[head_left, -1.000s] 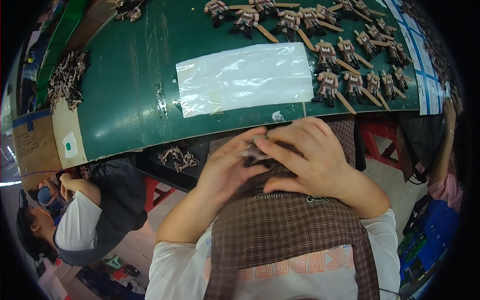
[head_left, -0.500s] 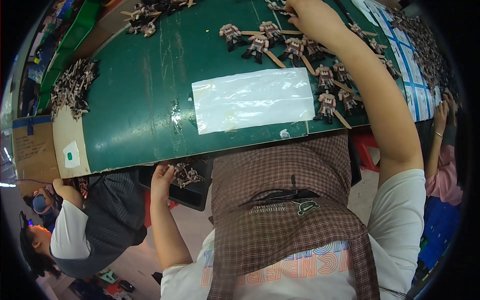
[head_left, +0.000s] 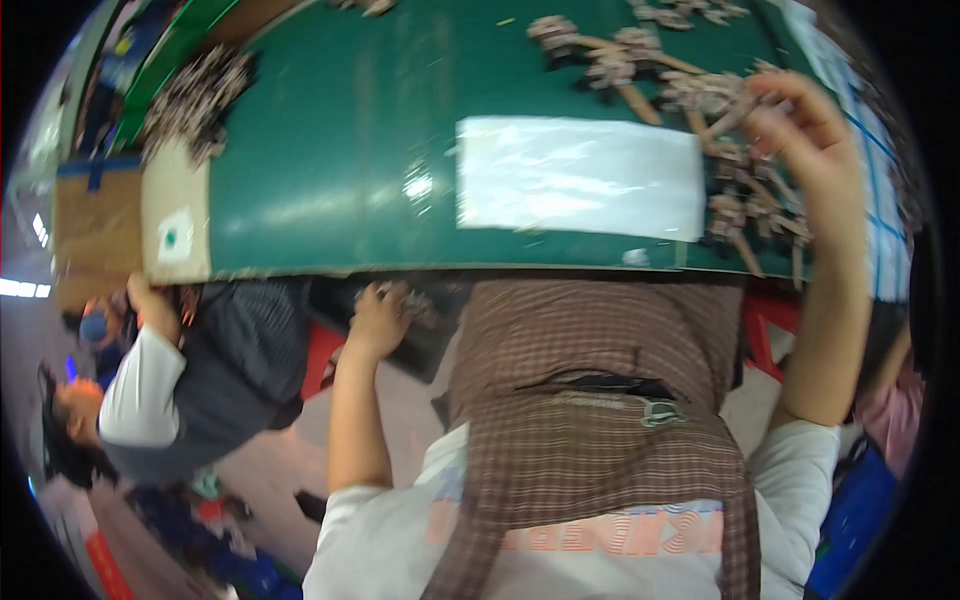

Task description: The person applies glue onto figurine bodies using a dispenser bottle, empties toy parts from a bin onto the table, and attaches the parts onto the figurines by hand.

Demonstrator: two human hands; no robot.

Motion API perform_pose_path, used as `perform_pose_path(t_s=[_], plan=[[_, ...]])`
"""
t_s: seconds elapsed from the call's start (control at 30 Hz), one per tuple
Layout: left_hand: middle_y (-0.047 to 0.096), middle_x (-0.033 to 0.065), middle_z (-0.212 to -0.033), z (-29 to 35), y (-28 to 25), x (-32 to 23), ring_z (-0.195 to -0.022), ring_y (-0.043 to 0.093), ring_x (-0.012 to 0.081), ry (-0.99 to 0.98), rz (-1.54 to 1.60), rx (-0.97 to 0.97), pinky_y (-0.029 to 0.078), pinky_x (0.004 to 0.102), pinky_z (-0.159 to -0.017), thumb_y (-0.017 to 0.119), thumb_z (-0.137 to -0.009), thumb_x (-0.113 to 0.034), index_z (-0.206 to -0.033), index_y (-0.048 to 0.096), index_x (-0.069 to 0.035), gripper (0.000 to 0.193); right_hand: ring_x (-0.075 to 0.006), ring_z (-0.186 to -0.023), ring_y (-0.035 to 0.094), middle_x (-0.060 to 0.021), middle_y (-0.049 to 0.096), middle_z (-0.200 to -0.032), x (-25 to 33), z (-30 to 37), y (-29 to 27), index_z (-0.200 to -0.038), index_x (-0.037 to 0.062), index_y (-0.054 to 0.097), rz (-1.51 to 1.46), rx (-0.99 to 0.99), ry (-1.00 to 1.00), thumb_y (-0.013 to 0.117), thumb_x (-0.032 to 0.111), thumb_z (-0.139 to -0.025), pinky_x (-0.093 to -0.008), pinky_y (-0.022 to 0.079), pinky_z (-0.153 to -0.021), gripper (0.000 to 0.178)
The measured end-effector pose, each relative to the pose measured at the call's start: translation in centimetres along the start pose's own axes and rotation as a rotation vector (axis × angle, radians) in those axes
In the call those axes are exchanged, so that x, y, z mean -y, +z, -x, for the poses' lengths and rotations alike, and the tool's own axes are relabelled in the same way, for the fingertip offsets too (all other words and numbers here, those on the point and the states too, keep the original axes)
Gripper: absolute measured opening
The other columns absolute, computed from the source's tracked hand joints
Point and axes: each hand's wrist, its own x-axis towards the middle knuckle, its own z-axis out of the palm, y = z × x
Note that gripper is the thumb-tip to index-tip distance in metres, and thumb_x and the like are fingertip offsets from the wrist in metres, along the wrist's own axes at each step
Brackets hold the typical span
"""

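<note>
My right hand (head_left: 805, 130) is over the right part of the green table, fingers curled. Between thumb and fingers is the end of a thin wooden stick (head_left: 728, 120), blurred by motion. Around it lie several small pink-and-brown figurines (head_left: 728, 212) on flat wooden sticks. My left hand (head_left: 380, 318) is below the table edge, over a dark tray (head_left: 415, 355). Its fingers are bent around small greyish-pink figure parts (head_left: 425, 306); their exact grip is blurred.
A white sheet (head_left: 580, 180) is stuck to the green table (head_left: 330, 170). Dark-and-pale small parts (head_left: 200, 100) are heaped at the far left, near a cardboard box (head_left: 100, 220). Another person (head_left: 145, 400) sits at the left. Part of a person in pink (head_left: 890, 405) shows at the right.
My right hand has come back from the table's far side to the figurines on sticks at the right. My left hand stays at the dark tray. The whole view has shifted and blurred.
</note>
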Motion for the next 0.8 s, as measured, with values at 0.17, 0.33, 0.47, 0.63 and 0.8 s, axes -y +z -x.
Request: perform_pose_path(t_s=[0.17,0.33,0.47,0.63,0.8], plan=[[0.063,0.0140,-0.110,-2.3,-14.6,-12.1,-0.104,0.061,0.0285,0.547,0.908,0.407,0.052,0.0410,-0.082,0.076,-0.077,-0.019,-0.106,0.067,-0.003,0.034,-0.0191,-0.082,0.067,-0.0145,0.066,-0.096,1.2,7.2,5.1,-0.108,-0.0035,0.056,-0.820,0.132,0.371,0.065,-0.004,-0.085,-0.0281,0.056,-0.070,0.025],[0.057,0.0126,-0.118,-1.8,-18.5,-21.6,-0.095,0.062,0.0210,0.520,1.564,0.039,0.054,0.0277,-0.072,0.079,-0.076,-0.012,-0.122,0.058,-0.001,0.052,-0.0187,-0.092,0.066,-0.0142,0.065,-0.100,2.0,11.5,7.1,-0.106,-0.0032,0.053,-0.937,0.103,0.354,0.065,-0.007,-0.084,-0.0277,0.056,-0.076,0.026],[0.058,0.0112,-0.114,-4.2,-18.7,-22.5,-0.093,0.062,0.0181,0.824,1.193,0.002,0.053,0.0264,-0.072,0.073,-0.079,-0.005,-0.118,0.061,-0.003,0.040,-0.0141,-0.091,0.065,-0.0117,0.066,-0.102,2.1,12.5,6.0,-0.105,-0.0019,0.059,-0.766,0.059,0.283,0.071,-0.002,-0.081,-0.0260,0.055,-0.074,0.026],[0.058,0.0108,-0.111,-5.2,-20.6,-23.5,-0.091,0.062,0.0161,0.786,1.098,-0.005,0.052,0.0249,-0.073,0.069,-0.081,-0.001,-0.114,0.063,-0.004,0.035,-0.0241,-0.074,0.066,-0.0134,0.066,-0.090,1.8,11.7,4.3,-0.103,-0.0032,0.067,0.301,-0.022,-0.350,0.076,0.004,-0.074,-0.0285,0.054,-0.063,0.031],[0.058,0.0101,-0.116,-12.1,-21.9,-23.5,-0.102,0.058,0.0235,0.843,0.949,-0.184,0.053,0.0317,-0.079,0.086,-0.064,-0.018,-0.120,0.057,-0.007,0.064,-0.0237,-0.070,0.064,-0.0109,0.066,-0.086,0.5,11.2,4.8,-0.107,-0.0028,0.066,0.581,-0.243,-0.420,0.076,0.000,-0.073,-0.0301,0.052,-0.060,0.036]])
